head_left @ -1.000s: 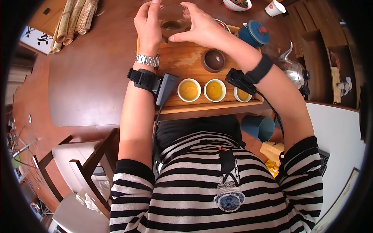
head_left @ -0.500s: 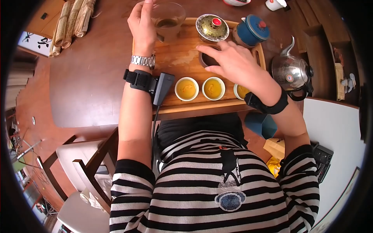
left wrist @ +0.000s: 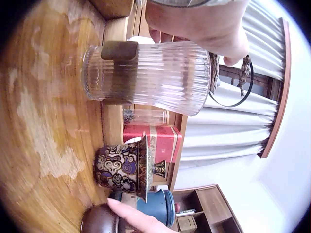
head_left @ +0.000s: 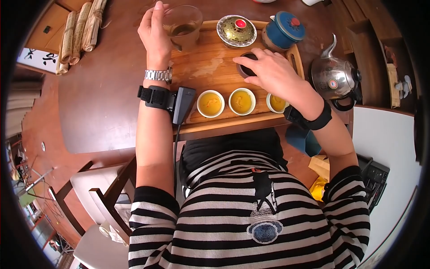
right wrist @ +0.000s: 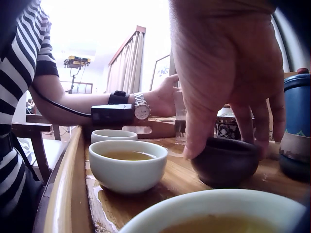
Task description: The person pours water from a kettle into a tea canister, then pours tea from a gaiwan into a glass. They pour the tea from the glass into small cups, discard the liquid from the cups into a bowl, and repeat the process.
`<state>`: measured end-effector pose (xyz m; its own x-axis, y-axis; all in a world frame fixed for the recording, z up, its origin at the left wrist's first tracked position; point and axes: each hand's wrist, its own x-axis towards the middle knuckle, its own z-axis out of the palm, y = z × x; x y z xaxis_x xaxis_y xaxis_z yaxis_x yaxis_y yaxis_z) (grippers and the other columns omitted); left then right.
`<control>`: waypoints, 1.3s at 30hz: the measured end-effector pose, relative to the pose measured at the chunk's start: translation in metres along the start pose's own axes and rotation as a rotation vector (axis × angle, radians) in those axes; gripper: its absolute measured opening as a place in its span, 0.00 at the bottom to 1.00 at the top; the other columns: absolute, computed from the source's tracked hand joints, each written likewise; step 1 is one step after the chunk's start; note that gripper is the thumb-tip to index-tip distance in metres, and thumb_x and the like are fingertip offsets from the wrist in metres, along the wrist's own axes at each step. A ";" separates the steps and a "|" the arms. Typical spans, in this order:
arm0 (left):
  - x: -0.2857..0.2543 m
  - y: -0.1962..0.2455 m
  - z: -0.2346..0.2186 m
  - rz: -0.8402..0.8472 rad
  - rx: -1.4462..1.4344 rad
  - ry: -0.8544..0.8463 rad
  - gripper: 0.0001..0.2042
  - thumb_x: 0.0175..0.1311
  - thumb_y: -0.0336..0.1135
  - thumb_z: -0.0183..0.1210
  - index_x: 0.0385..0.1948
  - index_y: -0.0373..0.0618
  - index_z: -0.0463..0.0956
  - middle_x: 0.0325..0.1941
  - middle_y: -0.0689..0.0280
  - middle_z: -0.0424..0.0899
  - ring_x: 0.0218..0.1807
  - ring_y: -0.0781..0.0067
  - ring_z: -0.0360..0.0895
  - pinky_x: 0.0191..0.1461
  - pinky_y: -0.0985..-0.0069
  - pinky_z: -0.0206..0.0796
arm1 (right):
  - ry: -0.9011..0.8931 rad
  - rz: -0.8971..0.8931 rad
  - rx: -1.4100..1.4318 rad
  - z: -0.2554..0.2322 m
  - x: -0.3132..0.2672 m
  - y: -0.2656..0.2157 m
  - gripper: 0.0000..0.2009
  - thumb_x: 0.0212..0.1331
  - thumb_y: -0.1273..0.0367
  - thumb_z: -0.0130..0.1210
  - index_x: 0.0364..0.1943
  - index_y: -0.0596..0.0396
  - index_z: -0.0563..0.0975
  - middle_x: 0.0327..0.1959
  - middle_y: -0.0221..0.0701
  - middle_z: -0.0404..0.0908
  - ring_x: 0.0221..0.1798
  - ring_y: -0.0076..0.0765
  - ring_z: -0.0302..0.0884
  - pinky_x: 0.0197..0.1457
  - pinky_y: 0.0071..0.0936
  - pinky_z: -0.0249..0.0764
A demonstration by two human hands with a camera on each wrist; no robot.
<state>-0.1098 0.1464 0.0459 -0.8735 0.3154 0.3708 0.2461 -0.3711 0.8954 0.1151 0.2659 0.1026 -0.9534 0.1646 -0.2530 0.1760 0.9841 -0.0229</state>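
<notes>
Thumb and fingers of my right hand grip the small dark cup from above, low at the tray. My left hand is beside the rim of the ribbed glass pitcher, fingers loose and not wrapped round it; whether they touch it I cannot tell. The pitcher stands upright on the tray. Three pale cups of yellow tea, among them one and another, line the tray's near side.
A patterned lidded bowl and a blue lidded pot are at the tray's back. To the right stands a steel kettle. Rolled mats lie at the back left, and a chair is at the left.
My right hand has left the glass pitcher, moved right and toward me, and taken hold of the dark cup. The pitcher is lower, on the tray, with my left hand still beside it.
</notes>
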 end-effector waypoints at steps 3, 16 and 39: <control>0.000 -0.001 -0.001 -0.023 -0.007 0.005 0.18 0.64 0.42 0.47 0.35 0.30 0.74 0.35 0.59 0.78 0.40 0.70 0.75 0.49 0.76 0.64 | 0.210 -0.084 0.046 0.001 -0.010 0.008 0.22 0.48 0.63 0.58 0.51 0.45 0.70 0.44 0.39 0.72 0.46 0.46 0.71 0.47 0.36 0.68; -0.003 0.010 0.007 -0.006 0.052 0.029 0.17 0.62 0.42 0.50 0.32 0.31 0.76 0.32 0.61 0.79 0.37 0.74 0.75 0.45 0.78 0.65 | 0.500 -0.022 0.481 0.024 -0.069 -0.021 0.14 0.44 0.67 0.61 0.35 0.59 0.76 0.35 0.35 0.70 0.42 0.40 0.66 0.45 0.33 0.64; -0.072 0.102 -0.011 0.196 0.832 -0.177 0.12 0.50 0.36 0.63 0.33 0.40 0.75 0.34 0.63 0.77 0.39 0.71 0.71 0.46 0.73 0.62 | 0.597 0.306 0.500 0.071 -0.103 0.001 0.35 0.35 0.65 0.66 0.53 0.55 0.66 0.44 0.40 0.71 0.49 0.45 0.66 0.55 0.39 0.60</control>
<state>-0.0265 0.0760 0.1075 -0.7223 0.4694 0.5079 0.6721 0.3035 0.6754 0.2304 0.2450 0.0600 -0.7904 0.5661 0.2341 0.4022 0.7678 -0.4988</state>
